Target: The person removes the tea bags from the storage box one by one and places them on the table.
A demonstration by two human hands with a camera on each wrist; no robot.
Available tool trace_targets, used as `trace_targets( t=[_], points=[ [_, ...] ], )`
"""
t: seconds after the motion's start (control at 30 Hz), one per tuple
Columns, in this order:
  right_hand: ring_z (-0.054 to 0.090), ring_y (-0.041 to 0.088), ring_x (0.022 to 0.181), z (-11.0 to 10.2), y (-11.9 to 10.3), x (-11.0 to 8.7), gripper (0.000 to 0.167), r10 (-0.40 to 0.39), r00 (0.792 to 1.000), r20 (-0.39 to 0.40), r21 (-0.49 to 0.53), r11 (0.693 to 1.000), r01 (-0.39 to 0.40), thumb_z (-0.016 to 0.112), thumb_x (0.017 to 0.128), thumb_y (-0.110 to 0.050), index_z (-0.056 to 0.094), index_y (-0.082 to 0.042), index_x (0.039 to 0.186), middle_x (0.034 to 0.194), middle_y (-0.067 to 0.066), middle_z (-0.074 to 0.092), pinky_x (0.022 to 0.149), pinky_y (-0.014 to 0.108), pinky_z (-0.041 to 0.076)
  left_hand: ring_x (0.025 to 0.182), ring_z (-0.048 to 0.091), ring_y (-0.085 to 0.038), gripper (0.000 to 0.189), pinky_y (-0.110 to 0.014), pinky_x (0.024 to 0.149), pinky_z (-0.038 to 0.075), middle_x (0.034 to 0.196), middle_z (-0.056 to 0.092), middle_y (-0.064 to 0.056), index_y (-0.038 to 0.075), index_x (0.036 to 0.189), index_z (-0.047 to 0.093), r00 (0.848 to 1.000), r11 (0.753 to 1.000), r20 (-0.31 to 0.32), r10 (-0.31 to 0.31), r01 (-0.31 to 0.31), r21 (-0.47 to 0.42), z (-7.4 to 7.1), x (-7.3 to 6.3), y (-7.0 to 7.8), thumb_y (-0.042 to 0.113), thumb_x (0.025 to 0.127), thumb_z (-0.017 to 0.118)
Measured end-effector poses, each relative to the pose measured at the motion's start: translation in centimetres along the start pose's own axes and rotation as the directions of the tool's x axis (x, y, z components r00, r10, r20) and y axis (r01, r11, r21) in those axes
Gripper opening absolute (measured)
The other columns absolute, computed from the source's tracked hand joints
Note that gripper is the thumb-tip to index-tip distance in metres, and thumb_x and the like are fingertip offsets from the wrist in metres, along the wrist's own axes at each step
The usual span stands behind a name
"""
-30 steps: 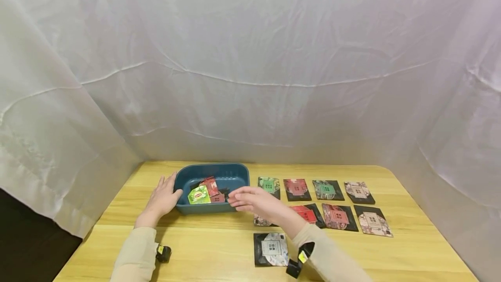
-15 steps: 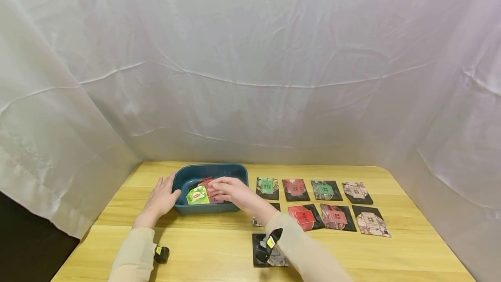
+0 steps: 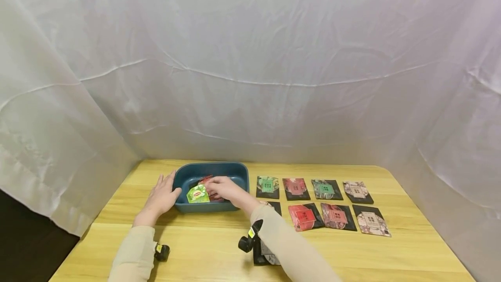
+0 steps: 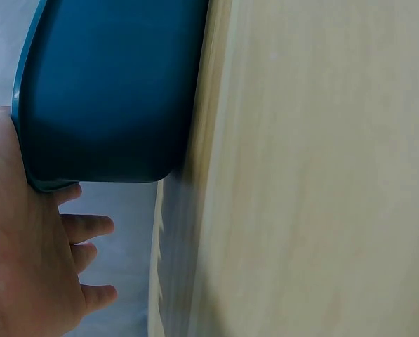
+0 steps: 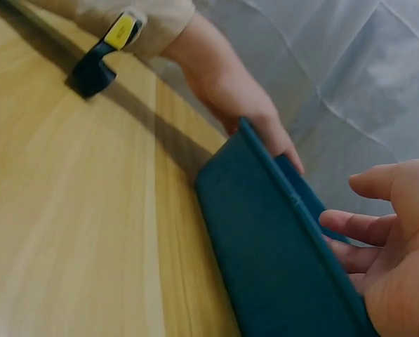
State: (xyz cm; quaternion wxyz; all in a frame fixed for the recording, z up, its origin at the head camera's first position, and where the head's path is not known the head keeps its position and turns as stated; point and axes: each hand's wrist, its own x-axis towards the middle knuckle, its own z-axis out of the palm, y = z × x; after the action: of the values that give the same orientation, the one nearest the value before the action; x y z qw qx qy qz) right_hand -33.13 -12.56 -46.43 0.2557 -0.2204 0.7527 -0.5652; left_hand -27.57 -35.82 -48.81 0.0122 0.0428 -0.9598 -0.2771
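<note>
A dark blue plastic bin stands at the table's left rear. My left hand rests against its left end, thumb at the rim and fingers extended beyond it in the left wrist view. My right hand reaches over the front wall into the bin, above the tea packets. In the right wrist view its thumb stands apart from the fingers, whose tips are partly hidden by the wall; no packet shows between them. Beside these fingertips lies a bright green tea packet, and a red tea packet shows behind it.
Right of the bin, tea packets lie in rows, among them a green one, a bright red one and a beige one. My right forearm partly covers a black-and-grey packet in front. A pale curtain encloses the table.
My right hand has moved left from the bin's right end, down among the packets, toward the green one. The left hand stays against the bin's left end.
</note>
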Motion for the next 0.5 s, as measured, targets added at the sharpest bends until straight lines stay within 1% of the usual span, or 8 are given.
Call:
trace_targets(
  t=[0.07,0.1,0.17,0.23,0.3,0.37,0.43,0.5],
  points=[
    [0.065,0.032,0.104,0.2,0.2,0.1,0.033,0.013,1.000,-0.019,-0.046,0.999,-0.014,0.053,0.097,-0.019,0.064,0.002,0.120,0.115,0.019,0.066,0.084,0.039,0.056,0.148,-0.002,-0.049,0.071,-0.073,0.113,0.005,0.160,0.014,-0.028,0.005,0.157,0.008,1.000,1.000,0.000,0.001,-0.001,-0.003,0.0,0.0,0.0,0.029,0.100,0.042],
    [0.065,0.029,0.097,0.3,0.3,0.2,0.032,0.016,1.000,-0.025,-0.055,0.998,-0.017,0.054,0.096,-0.017,0.065,0.002,0.118,0.109,0.017,0.067,0.078,0.036,0.055,0.148,-0.002,-0.049,0.071,-0.073,0.113,0.005,0.160,0.014,-0.028,0.005,0.157,0.008,1.000,1.000,0.001,0.001,-0.001,-0.006,0.0,0.0,0.0,0.029,0.100,0.042],
    [0.060,0.022,0.083,0.5,0.5,0.3,0.029,0.015,0.999,-0.030,-0.071,0.997,-0.018,0.053,0.095,-0.016,0.066,0.003,0.113,0.095,0.011,0.064,0.067,0.029,0.050,0.148,-0.002,-0.049,0.071,-0.072,0.113,0.005,0.160,0.014,-0.028,0.004,0.157,0.008,1.000,1.000,-0.001,0.003,-0.003,-0.006,0.0,0.0,0.0,0.029,0.100,0.042],
    [0.050,0.017,0.071,0.7,0.7,0.5,0.025,0.008,1.000,-0.029,-0.071,0.997,-0.010,0.053,0.095,-0.015,0.066,0.004,0.106,0.081,0.006,0.056,0.060,0.024,0.041,0.148,-0.002,-0.049,0.072,-0.072,0.113,0.006,0.160,0.014,-0.028,0.004,0.157,0.007,1.000,1.000,-0.004,0.004,-0.004,-0.004,0.0,0.0,0.0,0.029,0.100,0.042],
    [0.043,0.015,0.065,0.8,0.9,0.6,0.023,0.006,1.000,-0.021,-0.063,0.998,-0.007,0.053,0.096,-0.016,0.063,0.005,0.094,0.073,0.002,0.048,0.057,0.023,0.037,0.148,-0.002,-0.049,0.072,-0.072,0.113,0.006,0.160,0.014,-0.028,0.004,0.157,0.007,1.000,1.000,-0.010,0.003,-0.003,-0.001,0.0,0.0,0.0,0.028,0.099,0.042],
    [0.042,0.014,0.064,0.9,0.9,0.7,0.024,0.006,1.000,-0.026,-0.066,0.998,-0.007,0.054,0.097,-0.018,0.059,0.004,0.087,0.069,0.000,0.045,0.057,0.021,0.037,0.148,-0.002,-0.049,0.072,-0.072,0.113,0.006,0.160,0.014,-0.028,0.003,0.157,0.007,1.000,1.000,-0.016,0.005,-0.005,0.003,0.0,0.0,0.0,0.029,0.099,0.042],
    [0.046,0.013,0.065,1.1,1.0,0.7,0.026,0.010,0.999,-0.038,-0.089,0.996,-0.014,0.055,0.097,-0.021,0.057,0.002,0.084,0.070,-0.001,0.046,0.058,0.020,0.039,0.148,-0.001,-0.050,0.072,-0.073,0.113,0.006,0.160,0.015,-0.028,0.003,0.157,0.007,1.000,1.000,-0.019,0.008,-0.007,0.005,0.0,0.0,0.0,0.029,0.099,0.043],
    [0.049,0.013,0.068,1.2,1.0,0.7,0.027,0.013,0.998,-0.054,-0.127,0.992,-0.020,0.055,0.097,-0.022,0.060,0.002,0.087,0.073,-0.001,0.049,0.059,0.020,0.040,0.148,-0.001,-0.050,0.072,-0.073,0.113,0.007,0.160,0.015,-0.028,0.003,0.157,0.008,1.000,1.000,-0.019,0.010,-0.010,0.005,0.1,-0.1,0.0,0.029,0.099,0.043]
  ],
)
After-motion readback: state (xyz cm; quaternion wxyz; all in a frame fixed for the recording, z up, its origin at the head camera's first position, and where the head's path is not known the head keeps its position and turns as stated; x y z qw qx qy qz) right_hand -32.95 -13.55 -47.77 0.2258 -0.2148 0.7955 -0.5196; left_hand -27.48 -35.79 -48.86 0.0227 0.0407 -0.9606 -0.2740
